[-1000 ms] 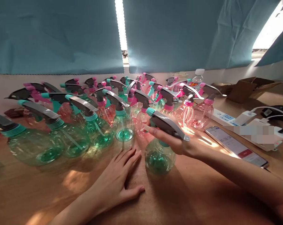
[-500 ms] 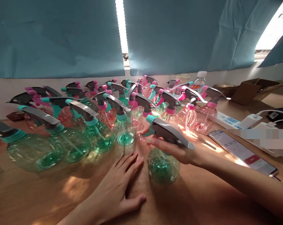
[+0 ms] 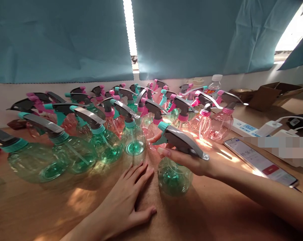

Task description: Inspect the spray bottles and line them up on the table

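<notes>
Green spray bottle (image 3: 175, 179) held upright, my right hand (image 3: 188, 162) curls round its partly hidden neck, probably for steadiness, while my empty left hand (image 3: 127, 192) splays on the tabletop (image 3: 36, 204).

1. Right of the centre, the right hand (image 3: 190, 163) is closed around the neck of a green spray bottle (image 3: 174, 180), upright on the wooden table (image 3: 41, 211).
2. At the lower centre, the left hand (image 3: 128, 192) rests on the table, thumb apart, near this bottle but not touching it.
3. Across the middle stand many other spray bottles (image 3: 106, 147), green and pink.
4. At the right are a phone (image 3: 262, 162), a power strip (image 3: 242, 127) and an open cardboard box (image 3: 264, 98).
5. A blue-green curtain (image 3: 66, 40) fills the upper part.
</notes>
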### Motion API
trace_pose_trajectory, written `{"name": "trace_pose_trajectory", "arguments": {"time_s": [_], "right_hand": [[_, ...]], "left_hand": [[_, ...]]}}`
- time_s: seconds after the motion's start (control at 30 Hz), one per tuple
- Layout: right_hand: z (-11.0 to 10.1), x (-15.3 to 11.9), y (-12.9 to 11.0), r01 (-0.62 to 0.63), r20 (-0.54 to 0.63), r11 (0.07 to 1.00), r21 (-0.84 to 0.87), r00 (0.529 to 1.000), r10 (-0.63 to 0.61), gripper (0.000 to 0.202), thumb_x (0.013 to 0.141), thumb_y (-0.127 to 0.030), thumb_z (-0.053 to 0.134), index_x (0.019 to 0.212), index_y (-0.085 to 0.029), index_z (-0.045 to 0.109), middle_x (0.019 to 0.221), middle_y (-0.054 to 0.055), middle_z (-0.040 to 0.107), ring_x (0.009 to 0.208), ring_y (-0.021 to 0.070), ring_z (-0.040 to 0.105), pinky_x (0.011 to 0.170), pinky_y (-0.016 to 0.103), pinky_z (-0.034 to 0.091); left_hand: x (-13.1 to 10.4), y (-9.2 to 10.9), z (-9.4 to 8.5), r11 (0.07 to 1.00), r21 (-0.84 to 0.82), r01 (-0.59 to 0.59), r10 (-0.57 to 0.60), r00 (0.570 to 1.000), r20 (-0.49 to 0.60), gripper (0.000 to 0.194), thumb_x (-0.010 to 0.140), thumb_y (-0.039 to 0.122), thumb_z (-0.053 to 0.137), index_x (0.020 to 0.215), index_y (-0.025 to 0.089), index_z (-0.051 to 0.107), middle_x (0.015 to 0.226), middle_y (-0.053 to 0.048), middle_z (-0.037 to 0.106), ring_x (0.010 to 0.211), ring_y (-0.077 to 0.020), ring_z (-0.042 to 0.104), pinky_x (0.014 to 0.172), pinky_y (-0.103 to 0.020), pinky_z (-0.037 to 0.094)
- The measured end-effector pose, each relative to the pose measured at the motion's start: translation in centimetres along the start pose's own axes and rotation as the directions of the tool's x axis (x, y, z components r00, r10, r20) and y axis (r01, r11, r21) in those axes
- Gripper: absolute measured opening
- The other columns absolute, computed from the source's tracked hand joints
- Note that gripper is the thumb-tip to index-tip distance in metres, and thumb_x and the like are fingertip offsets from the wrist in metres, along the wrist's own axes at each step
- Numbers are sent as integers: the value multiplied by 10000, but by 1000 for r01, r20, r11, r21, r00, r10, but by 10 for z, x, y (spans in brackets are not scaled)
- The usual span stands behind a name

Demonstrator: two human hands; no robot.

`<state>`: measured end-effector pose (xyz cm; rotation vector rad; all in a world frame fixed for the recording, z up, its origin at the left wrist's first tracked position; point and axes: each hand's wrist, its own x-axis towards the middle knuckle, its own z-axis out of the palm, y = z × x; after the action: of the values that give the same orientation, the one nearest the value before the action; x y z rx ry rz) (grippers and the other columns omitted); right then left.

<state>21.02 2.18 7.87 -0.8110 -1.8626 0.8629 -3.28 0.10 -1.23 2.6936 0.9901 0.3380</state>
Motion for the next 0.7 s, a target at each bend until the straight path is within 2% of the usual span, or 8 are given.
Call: {"name": "trace_pose_trajectory", "arguments": {"time_s": [0.23, 0.37, 0.6, 0.7], "right_hand": [[2, -1, 5, 30, -10, 999, 15, 1000, -30, 164, 831, -265, 587, 965, -169, 601, 669, -49, 474, 513, 84, 384, 481, 249, 346], [3, -2, 6, 6, -2, 999, 53, 1000, -6, 176, 839, -292, 591, 979, -187, 574, 649, -53, 472, 541, 100, 426, 519, 256, 374], [2, -2, 6, 15, -10, 998, 68, 1000, -14, 162, 827, -248, 601, 964, -162, 590, 686, -45, 481, 541, 85, 417, 501, 242, 354], [2, -2, 7, 15, -7, 998, 63, 1000, -14, 182, 839, -268, 596, 985, -161, 590, 698, -40, 493, 547, 85, 424, 506, 242, 363]], "left_hand": [[2, 4, -5, 1000, 27, 9, -11, 998, 58, 802, 854, 561, 614, 1523, 283, 268, 1588, -96, 233, 1427, -378, 232, 1129, -587, 230], [4, 7, -10, 999, 33, 26, -29, 995, 92, 786, 856, 553, 613, 1515, 265, 295, 1587, -110, 230, 1428, -382, 230, 1122, -591, 240], [2, 5, -6, 1000, 30, 5, -7, 999, 48, 788, 858, 544, 617, 1518, 266, 288, 1586, -104, 238, 1419, -392, 247, 1122, -596, 238], [3, 5, -6, 998, 57, 6, -10, 997, 72, 787, 864, 544, 609, 1518, 241, 292, 1588, -118, 226, 1423, -388, 238, 1125, -591, 236]]}}
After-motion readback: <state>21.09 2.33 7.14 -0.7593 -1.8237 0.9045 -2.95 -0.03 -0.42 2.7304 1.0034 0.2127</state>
